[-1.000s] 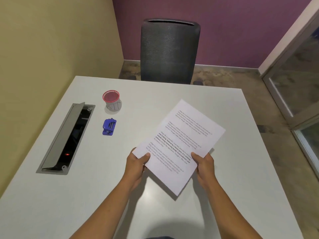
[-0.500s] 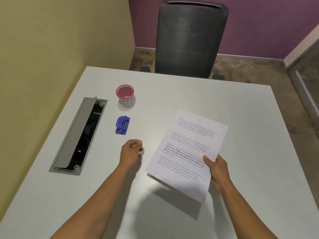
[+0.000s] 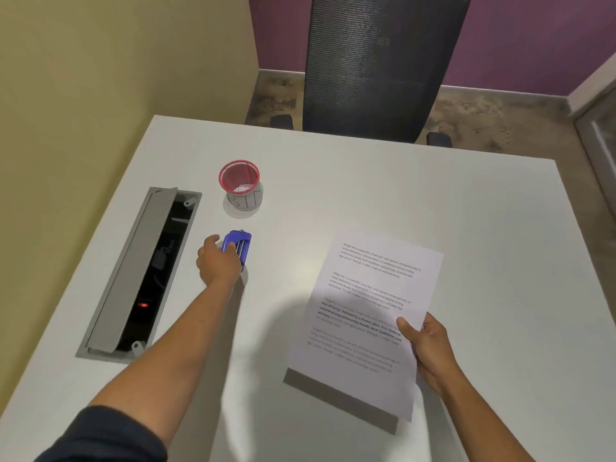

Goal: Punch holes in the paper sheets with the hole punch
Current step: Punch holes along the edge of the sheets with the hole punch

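Left hand (image 3: pixel 218 261) curled around blue hole punch (image 3: pixel 240 245) on white table (image 3: pixel 366 181), beside open cable tray (image 3: pixel 133 271). Right hand (image 3: pixel 428 348) pinching printed paper sheets (image 3: pixel 363 315), raised above table. Bold line legible: "around strong community bonds". Red-rimmed cup (image 3: pixel 240 185) behind punch, marked lettering unreadable.

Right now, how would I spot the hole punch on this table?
Start at the open cable hatch sunk into the white table. Just right of it, below the red-rimmed cup, lies the hole punch, under the left hand. It is the only blue thing.

punch (image 3: pixel 240 246) underside perhaps hidden
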Demonstrator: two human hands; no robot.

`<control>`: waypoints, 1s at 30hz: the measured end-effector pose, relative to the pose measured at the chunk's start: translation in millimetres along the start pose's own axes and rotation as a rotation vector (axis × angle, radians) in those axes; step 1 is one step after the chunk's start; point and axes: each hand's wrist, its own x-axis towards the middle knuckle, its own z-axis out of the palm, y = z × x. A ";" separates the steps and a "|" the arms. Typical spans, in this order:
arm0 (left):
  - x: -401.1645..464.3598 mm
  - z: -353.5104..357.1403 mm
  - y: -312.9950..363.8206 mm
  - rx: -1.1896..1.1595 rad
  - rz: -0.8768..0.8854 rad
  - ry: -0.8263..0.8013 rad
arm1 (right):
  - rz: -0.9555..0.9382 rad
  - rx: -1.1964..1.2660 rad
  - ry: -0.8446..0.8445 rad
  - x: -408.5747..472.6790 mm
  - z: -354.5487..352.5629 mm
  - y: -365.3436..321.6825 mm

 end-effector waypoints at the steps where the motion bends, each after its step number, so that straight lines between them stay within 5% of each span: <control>1: 3.4 1.4 0.8 -0.003 -0.020 -0.002 | -0.002 -0.002 -0.005 1.4 2.1 -0.3; 14: -6.7 3.4 -10.1 -0.385 -0.242 -0.189 | -0.038 -0.026 -0.009 -4.9 -16.7 -0.7; 30: -159.3 47.6 -18.8 -0.362 -0.130 -0.496 | -0.010 -0.164 0.079 -43.6 -95.7 19.0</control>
